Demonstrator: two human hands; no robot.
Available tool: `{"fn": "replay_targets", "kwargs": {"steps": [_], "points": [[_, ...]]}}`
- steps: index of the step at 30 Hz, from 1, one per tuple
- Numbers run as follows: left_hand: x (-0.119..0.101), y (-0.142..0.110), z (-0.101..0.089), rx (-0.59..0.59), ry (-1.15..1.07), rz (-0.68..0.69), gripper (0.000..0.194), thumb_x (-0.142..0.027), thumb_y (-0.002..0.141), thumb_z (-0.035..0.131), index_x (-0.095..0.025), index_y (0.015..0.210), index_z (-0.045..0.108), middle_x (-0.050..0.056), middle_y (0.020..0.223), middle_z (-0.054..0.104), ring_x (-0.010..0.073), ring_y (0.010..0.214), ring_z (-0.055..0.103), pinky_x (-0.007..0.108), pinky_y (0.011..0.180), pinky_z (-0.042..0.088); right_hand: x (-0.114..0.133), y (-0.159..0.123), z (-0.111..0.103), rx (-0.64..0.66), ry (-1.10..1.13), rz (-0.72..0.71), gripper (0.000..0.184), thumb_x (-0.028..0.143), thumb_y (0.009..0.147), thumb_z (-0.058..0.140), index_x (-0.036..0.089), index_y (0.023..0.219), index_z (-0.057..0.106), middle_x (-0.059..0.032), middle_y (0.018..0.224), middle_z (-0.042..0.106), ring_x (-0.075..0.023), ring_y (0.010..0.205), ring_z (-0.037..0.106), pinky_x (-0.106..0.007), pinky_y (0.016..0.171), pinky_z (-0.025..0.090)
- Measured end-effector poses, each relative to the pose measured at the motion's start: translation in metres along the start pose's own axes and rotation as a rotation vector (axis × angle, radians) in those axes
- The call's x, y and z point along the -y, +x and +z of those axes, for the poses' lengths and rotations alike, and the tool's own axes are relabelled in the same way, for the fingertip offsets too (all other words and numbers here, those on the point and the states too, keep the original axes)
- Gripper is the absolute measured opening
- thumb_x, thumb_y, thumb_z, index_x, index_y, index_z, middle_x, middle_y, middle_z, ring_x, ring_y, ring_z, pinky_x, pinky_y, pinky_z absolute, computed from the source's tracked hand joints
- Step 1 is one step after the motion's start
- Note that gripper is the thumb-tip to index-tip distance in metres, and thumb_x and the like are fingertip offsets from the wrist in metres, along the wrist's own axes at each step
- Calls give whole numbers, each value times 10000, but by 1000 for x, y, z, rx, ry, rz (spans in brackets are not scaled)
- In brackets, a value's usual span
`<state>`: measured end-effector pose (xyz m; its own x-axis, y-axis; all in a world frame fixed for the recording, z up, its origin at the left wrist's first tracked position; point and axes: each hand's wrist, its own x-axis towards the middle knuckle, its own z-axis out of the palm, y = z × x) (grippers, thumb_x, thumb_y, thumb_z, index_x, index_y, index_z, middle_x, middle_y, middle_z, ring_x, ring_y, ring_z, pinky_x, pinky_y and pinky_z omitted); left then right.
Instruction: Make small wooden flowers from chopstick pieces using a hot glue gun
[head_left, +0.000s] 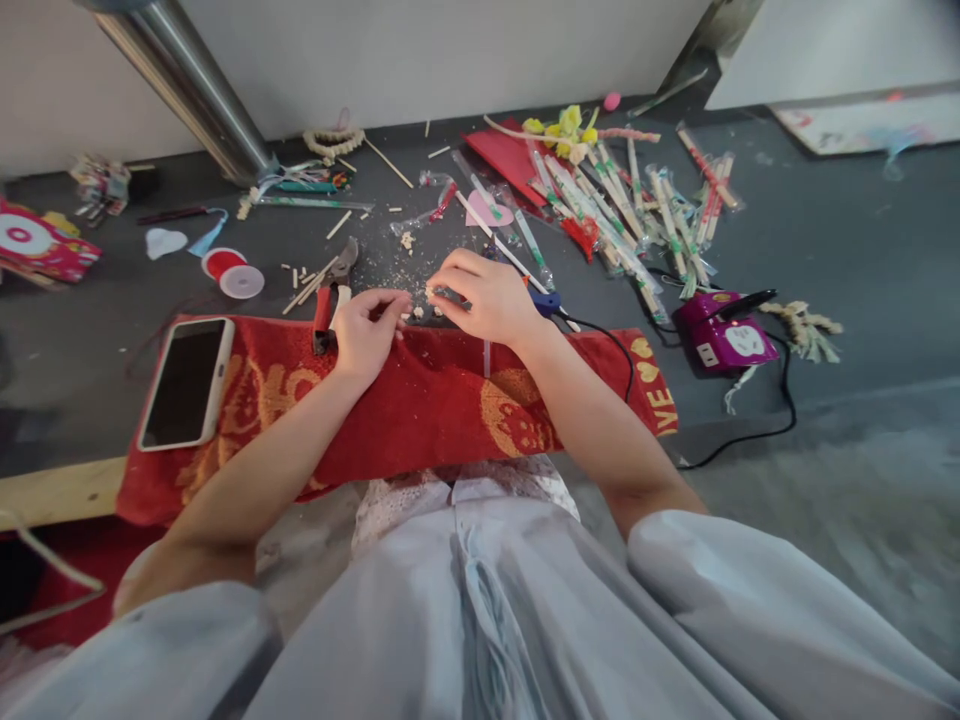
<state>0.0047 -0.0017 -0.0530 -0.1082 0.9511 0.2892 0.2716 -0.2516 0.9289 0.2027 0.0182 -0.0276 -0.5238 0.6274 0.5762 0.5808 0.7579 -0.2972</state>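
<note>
My left hand (366,338) is closed in a pinch just above the near edge of the work area; whatever its fingertips hold is too small to make out. Facing it, my right hand (491,298) pinches a small pale piece (430,291) between thumb and fingers. The two hands are apart by a small gap. Several pale crumbs (418,312) lie below the fingertips. Beside my left hand are pruning shears (345,265) with red and white handles, partly on the red towel (435,420). A blue glue gun (546,302) with a black cord lies by my right wrist, partly hidden.
A phone (187,383) rests on the towel's left end. Thread spools (241,282) lie beyond it. Wrapped sticks (600,205) are heaped at the back right, near a purple power socket (726,332). A metal post (195,95) rises at the back left.
</note>
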Motion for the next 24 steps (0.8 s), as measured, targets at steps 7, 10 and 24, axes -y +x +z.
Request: {"fn": "replay_targets", "kwargs": {"steps": [7, 10, 24], "points": [[-2, 0, -1, 101, -113, 18, 511, -677, 804, 631, -173, 840, 713, 14, 653, 625, 69, 490, 555, 170, 397, 445, -3, 0, -2, 25, -29, -18, 254, 293, 988, 455, 152, 1015, 665, -89, 1022, 674, -173, 878, 631, -294, 717, 442], [-3, 0, -2, 105, -113, -18, 449, -623, 797, 681, -175, 814, 693, 3, 627, 612, 68, 473, 549, 162, 378, 427, -4, -1, -1, 31, -33, -11, 266, 296, 995, 435, 161, 997, 665, -85, 1014, 672, -174, 871, 630, -297, 704, 438], [-13, -8, -8, 45, 127, -8, 35, -205, 770, 742, -171, 772, 751, -11, 640, 704, 62, 455, 545, 180, 441, 443, 1, 0, -3, 44, -22, -42, 280, 291, 1002, 424, 168, 970, 673, -69, 967, 668, -145, 809, 609, -268, 651, 414]]}}
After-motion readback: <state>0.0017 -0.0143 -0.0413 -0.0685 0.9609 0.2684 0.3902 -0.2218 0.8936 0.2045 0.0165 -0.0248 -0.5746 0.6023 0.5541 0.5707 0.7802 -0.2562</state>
